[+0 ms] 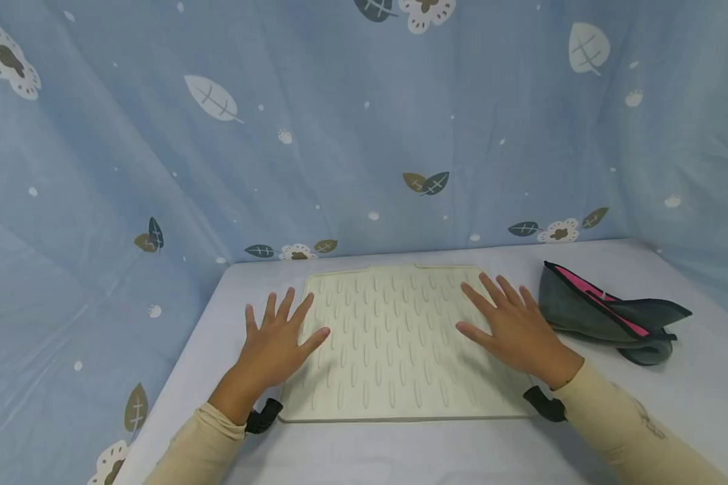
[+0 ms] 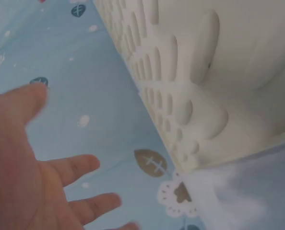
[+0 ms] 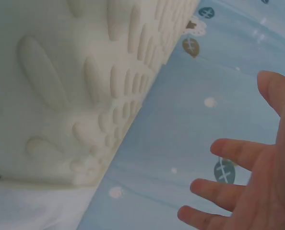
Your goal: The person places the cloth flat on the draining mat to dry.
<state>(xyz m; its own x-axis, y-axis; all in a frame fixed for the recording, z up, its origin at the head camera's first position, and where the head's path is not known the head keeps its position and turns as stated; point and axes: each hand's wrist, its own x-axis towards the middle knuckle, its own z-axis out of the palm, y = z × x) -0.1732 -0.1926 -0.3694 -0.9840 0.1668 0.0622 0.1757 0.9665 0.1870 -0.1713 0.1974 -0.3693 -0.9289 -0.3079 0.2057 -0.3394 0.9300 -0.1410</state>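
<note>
A cream mat with rows of raised oval ridges [image 1: 388, 350] lies flat on the white table. Over its left edge, my left hand [image 1: 273, 350] is held with fingers spread and nothing in it. My right hand [image 1: 512, 333] is spread the same way over the mat's right side, also holding nothing. In the left wrist view the left hand [image 2: 32, 167] shows straight, parted fingers beside the ridged mat [image 2: 238, 120]. The right wrist view has the right hand [image 3: 257, 177] with fingers apart, the mat [image 3: 51, 120] to its left.
A dark grey fabric pouch with a pink-lined opening [image 1: 594, 316] lies at the right of the table, close beyond the right hand. Blue curtain [image 1: 364, 135] with leaf and flower prints hangs behind and along the sides. White cloth [image 1: 400, 451] covers the table.
</note>
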